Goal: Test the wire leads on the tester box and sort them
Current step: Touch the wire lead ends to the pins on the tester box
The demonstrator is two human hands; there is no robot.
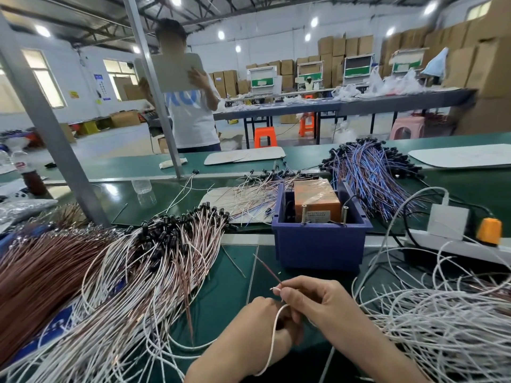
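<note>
White and reddish strands of one lead [272,341], pinched near their tips between thumb and forefinger of the right hand [312,302]. Reddish strand pointing up and left; white strand looping down across the left wrist. Left hand [262,319] tucked just under the right and touching it, fingers curled round the same lead, grip partly hidden. Both hands low over the green bench [229,294], near its front edge.

Just beyond, a blue bin [320,244] holding the orange tester box [316,200], with two screws [303,214] standing upright along the box's near side. Lead apart from box and screws.

Left of the hands, a fanned pile of pink-and-white leads [166,258] with black ends; further left, touching it, a dense brown pile [41,272]. Right of the hands, a tangled white pile [442,333]. Behind the bin, a loose heap [257,194] on a pale board, and to the right a blue-and-pink pile [370,175].

Right of the bin, a white power strip [431,240] carrying a white adapter [448,221] and an orange plug [490,230].

Across the bench, a person [193,120] standing, holding up a flat board.
</note>
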